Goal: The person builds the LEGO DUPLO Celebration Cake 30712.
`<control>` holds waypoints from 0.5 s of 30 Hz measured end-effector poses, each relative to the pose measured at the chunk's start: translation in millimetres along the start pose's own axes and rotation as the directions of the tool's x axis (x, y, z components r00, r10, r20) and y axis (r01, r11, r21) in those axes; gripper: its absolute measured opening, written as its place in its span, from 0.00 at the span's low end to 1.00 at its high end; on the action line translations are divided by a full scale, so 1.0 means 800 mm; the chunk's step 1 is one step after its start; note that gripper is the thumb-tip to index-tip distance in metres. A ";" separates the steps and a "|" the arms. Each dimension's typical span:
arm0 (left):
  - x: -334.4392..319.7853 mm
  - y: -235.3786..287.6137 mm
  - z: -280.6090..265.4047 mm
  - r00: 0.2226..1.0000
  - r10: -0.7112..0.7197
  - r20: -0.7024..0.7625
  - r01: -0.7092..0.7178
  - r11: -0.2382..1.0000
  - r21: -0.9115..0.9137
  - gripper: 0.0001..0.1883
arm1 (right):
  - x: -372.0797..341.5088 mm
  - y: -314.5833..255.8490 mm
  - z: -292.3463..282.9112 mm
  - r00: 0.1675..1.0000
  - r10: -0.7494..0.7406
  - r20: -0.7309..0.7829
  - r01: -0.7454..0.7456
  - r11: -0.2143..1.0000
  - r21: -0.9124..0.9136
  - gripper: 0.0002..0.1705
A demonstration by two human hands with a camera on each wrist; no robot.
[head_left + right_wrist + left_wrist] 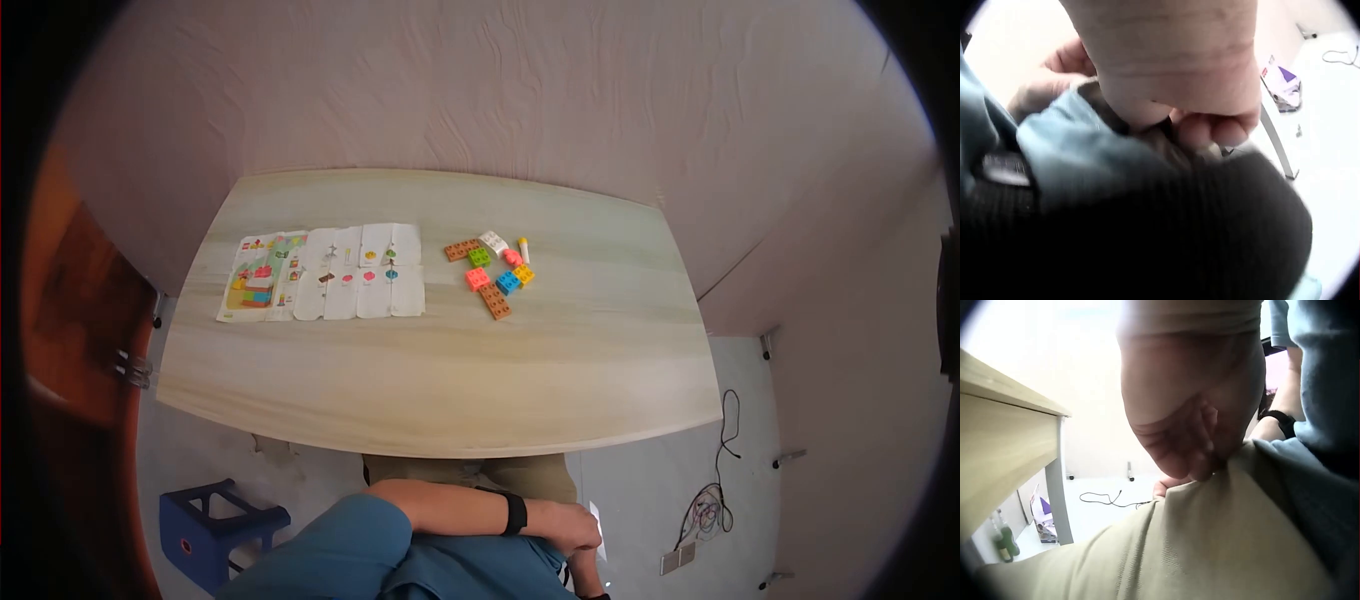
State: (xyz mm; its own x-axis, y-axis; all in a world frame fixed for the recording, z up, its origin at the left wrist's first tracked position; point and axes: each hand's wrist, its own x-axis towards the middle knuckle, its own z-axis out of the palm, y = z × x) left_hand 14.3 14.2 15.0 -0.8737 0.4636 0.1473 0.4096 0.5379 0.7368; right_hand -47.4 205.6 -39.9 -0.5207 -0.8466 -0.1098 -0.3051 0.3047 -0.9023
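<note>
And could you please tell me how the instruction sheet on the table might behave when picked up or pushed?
The instruction sheet would probably sag, as it looks like thin paper. It may well bend along its visible creases. Pushed, it might slide, since nothing appears to weigh it down.

Pale walls [450,100] behind the worktop [450,390], a stool [193,545] lower left and cable [725,490] lower right suggest an indoor booth.

One table [440,395] carries one instruction sheet [342,295] and nine toy pieces [493,243]: two brown bricks [495,302], two coral pieces [477,280], one green brick [479,257], one blue brick [507,283], one yellow brick [524,273], one white piece [493,243], one white-and-yellow piece [524,250]. Two hands [572,527] are visible.
</note>
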 end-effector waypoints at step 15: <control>-0.251 0.020 -0.352 0.457 -0.329 -0.826 0.648 0.760 0.055 0.15 | 0.320 -0.382 -0.093 0.910 -0.190 0.368 0.315 0.895 -0.317 0.20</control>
State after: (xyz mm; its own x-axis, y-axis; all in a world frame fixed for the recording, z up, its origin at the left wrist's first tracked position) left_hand 122.5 -268.4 183.2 -0.7508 -0.5473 0.3699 -0.2401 0.7477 0.6191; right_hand -147.1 -71.5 238.6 -0.1223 -0.9891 -0.0824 -0.6896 0.1444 -0.7097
